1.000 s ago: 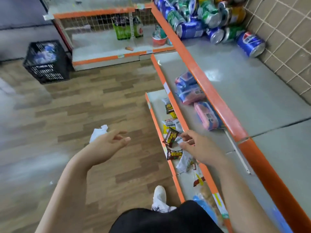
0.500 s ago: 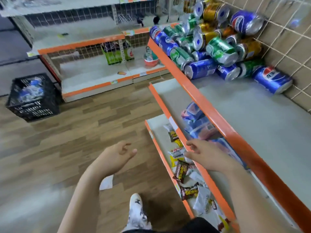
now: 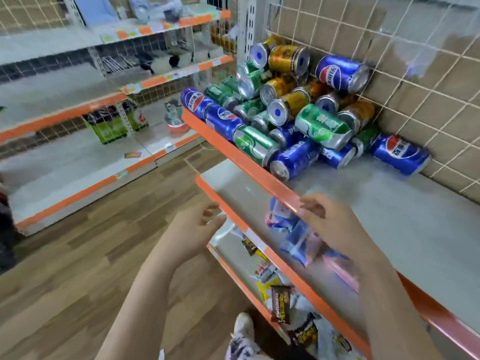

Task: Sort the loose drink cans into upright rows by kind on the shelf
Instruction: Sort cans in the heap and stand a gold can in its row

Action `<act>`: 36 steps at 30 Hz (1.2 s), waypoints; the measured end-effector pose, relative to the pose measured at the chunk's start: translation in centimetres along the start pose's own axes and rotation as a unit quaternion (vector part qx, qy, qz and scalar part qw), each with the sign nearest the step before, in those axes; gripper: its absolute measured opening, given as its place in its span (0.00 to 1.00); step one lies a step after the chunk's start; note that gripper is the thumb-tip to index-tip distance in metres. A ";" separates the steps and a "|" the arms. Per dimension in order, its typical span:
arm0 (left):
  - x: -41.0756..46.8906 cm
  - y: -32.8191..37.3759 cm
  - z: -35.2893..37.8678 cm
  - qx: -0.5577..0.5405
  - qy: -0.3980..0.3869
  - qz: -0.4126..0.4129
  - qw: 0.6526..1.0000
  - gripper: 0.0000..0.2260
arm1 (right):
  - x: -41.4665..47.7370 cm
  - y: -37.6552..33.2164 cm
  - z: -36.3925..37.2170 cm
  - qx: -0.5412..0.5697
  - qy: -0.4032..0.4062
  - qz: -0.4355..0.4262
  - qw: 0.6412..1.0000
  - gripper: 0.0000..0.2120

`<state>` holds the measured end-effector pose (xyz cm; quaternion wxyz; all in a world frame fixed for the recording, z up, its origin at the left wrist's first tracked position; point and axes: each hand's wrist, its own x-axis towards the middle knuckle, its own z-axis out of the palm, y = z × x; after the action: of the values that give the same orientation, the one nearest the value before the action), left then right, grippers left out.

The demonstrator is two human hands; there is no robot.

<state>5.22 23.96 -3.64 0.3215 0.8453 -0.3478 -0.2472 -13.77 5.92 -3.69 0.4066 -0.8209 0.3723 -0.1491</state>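
A heap of loose cans lies on its side at the far end of the grey shelf [image 3: 394, 219], against the tiled wall. Blue cans [image 3: 296, 158], green cans [image 3: 322, 126] and gold cans [image 3: 288, 58] are mixed together; one blue can [image 3: 400, 153] lies apart at the right. None stands upright. My left hand [image 3: 193, 229] hovers open over the floor, left of the shelves. My right hand [image 3: 330, 222] is open with fingers spread, at the shelf's orange front edge [image 3: 254, 165], well short of the heap. Both hands hold nothing.
Below the can shelf, a lower shelf holds blue and pink packets [image 3: 298, 237], and the lowest one snack wrappers [image 3: 280, 302]. Another shelving unit [image 3: 78, 157] stands across the wooden floor, with a green box [image 3: 111, 128] on it. My shoe [image 3: 241, 331] is beside the lowest shelf.
The view has tilted up and closer, bringing the can heap into fuller view. Both hands have risen, the right one from the snack shelf to the can shelf's front edge.
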 end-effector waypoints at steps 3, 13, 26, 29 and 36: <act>4.2 2.4 -0.3 0.004 0.007 0.044 0.999 0.16 | 3.0 0.0 -1.2 -0.026 0.028 0.005 0.999 0.08; 14.7 8.6 -1.6 -0.040 0.054 0.136 0.988 0.13 | 10.2 1.2 -5.2 -0.034 0.128 0.086 0.987 0.09; 28.3 15.5 1.1 0.074 0.009 0.229 0.970 0.20 | 11.9 2.5 -6.8 0.191 0.174 0.175 0.950 0.36; 29.2 16.3 1.6 0.115 -0.022 0.224 0.968 0.24 | 12.7 1.9 -6.5 0.165 0.196 0.166 0.952 0.36; 28.6 17.1 1.8 0.204 -0.051 0.231 0.950 0.30 | 13.0 1.1 -6.3 0.115 0.248 0.159 0.949 0.30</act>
<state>14.94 -7.49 1.84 0.1719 0.7757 -0.5926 -0.1326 -8.96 -7.52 -1.32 0.4120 -0.6358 0.5671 -0.3232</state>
